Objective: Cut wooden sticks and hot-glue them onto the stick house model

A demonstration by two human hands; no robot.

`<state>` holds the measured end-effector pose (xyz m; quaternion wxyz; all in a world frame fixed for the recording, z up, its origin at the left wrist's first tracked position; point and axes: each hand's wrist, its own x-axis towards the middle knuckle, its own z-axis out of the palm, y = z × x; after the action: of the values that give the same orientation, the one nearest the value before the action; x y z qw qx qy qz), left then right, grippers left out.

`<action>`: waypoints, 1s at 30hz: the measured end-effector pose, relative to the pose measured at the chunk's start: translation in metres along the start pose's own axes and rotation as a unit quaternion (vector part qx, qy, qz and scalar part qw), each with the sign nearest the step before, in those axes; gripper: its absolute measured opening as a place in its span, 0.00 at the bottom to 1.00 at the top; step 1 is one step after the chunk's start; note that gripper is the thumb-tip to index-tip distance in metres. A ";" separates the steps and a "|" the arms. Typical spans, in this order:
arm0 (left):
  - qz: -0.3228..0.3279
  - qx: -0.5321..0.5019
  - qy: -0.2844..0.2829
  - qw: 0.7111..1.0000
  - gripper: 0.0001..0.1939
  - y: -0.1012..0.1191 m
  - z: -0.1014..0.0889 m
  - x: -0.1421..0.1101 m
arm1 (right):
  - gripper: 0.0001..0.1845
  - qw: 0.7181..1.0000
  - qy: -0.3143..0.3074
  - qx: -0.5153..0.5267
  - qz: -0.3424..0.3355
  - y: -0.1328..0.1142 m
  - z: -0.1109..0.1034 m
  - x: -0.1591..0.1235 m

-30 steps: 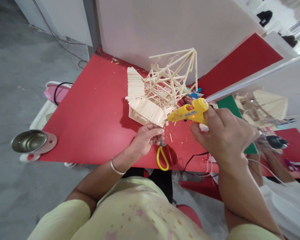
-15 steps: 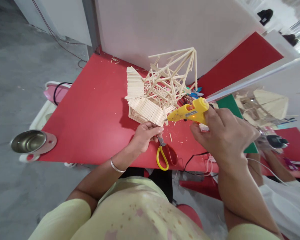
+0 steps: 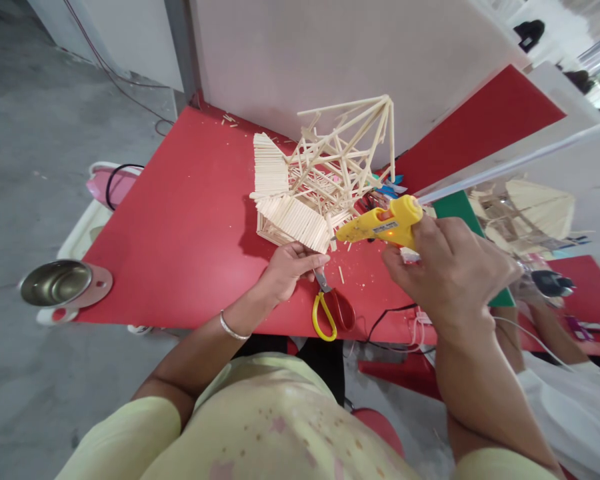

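A model built of thin wooden sticks (image 3: 300, 220) stands on the red table, with slatted panels at its left and front and an open frame of sticks rising behind. My left hand (image 3: 287, 270) is closed at the near edge of the front panel, thumb and fingers pinching it. In my right hand (image 3: 450, 267) is a yellow glue gun (image 3: 380, 225), a clear glue stick jutting from its rear. Its nozzle points left, at or very close to the panel's right corner. Scissors with yellow and red handles (image 3: 325, 317) lie just below my left hand, their blades partly hidden.
On the red table (image 3: 180, 220), a metal-lined mug (image 3: 67, 287) sits at the left edge. Stick scraps (image 3: 229, 121) lie near the wall. Cables (image 3: 395, 313) run along the front edge. At right, a green board (image 3: 463, 207) stands before another stick model and a co-worker's arms.
The glue gun and my right hand have shifted very slightly right. My left hand keeps its hold at the panel's edge, and the stick model stays in place.
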<state>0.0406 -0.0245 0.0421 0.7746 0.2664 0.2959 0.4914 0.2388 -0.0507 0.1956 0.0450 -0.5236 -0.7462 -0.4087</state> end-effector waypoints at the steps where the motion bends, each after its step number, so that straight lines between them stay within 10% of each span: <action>1: 0.001 0.001 -0.003 1.000 0.19 -0.001 -0.001 0.001 | 0.24 1.000 0.004 0.000 0.001 0.000 0.000 0.000; 30: 0.023 -0.014 -0.030 0.999 0.16 -0.005 -0.005 0.006 | 0.26 0.999 -0.006 0.035 0.018 0.000 0.005 -0.001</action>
<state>0.0426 -0.0205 0.0339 0.7755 0.2770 0.2594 0.5047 0.2409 -0.0486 0.1918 0.0667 -0.5373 -0.7508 -0.3782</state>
